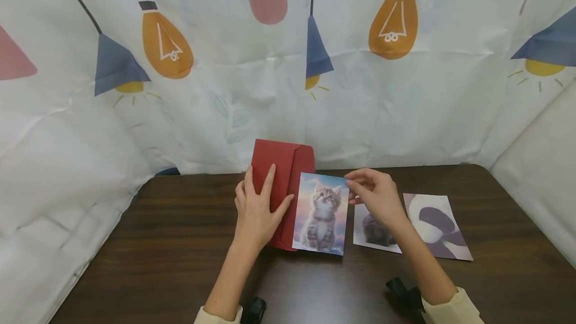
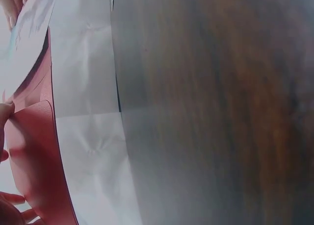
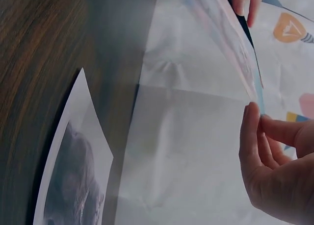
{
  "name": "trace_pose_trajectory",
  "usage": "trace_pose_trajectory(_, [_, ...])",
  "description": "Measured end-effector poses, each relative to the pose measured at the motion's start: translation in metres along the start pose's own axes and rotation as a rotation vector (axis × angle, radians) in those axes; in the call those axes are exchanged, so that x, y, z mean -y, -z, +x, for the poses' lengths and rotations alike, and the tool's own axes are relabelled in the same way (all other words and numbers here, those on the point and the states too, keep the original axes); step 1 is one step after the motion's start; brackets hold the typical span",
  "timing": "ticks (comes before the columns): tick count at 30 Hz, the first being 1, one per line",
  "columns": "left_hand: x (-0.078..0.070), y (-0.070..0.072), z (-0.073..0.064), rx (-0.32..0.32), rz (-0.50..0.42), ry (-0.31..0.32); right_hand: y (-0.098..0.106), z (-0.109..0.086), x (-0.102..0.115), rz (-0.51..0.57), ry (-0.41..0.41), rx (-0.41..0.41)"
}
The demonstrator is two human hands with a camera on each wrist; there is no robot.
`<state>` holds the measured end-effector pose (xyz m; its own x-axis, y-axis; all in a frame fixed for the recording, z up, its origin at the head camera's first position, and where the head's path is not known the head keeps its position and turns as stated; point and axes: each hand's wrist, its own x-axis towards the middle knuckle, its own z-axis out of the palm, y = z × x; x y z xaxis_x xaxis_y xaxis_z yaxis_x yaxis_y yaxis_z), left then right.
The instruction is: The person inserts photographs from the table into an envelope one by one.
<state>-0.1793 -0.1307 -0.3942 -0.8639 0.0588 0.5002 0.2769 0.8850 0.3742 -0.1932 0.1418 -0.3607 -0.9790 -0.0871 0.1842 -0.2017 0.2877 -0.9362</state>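
Observation:
In the head view my left hand point(image 1: 256, 211) rests on a red envelope point(image 1: 274, 151), fingers spread and fairly straight across its front. The thumb lies near the edge of the envelope's flap. My right hand point(image 1: 375, 194) pinches the upper right corner of a kitten picture card point(image 1: 321, 214) between thumb and fingers. The card overlaps the envelope's right side; whether part of it is inside cannot be told. In the right wrist view the right hand point(image 3: 279, 161) grips the card's edge, and the card point(image 3: 230, 43) is seen nearly edge-on.
A card with a dark grey animal point(image 1: 373, 231) lies under the right forearm, partly hidden. Beside it to the right is a white and purple card point(image 1: 438, 226). The dark wooden table point(image 1: 157, 244) meets a white curtain point(image 1: 216, 124) printed with lamps and bulbs at the back.

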Motion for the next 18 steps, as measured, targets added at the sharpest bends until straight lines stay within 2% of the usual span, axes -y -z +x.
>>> trace_pose_trajectory(9, [-0.007, -0.001, -0.004, 0.017, -0.001, 0.008, -0.005, -0.001, 0.005, 0.060, -0.060, -0.060])
trace_pose_trajectory(18, [-0.013, -0.002, -0.005, 0.027, -0.006, -0.001, -0.007, 0.000, 0.001, 0.095, -0.051, -0.075])
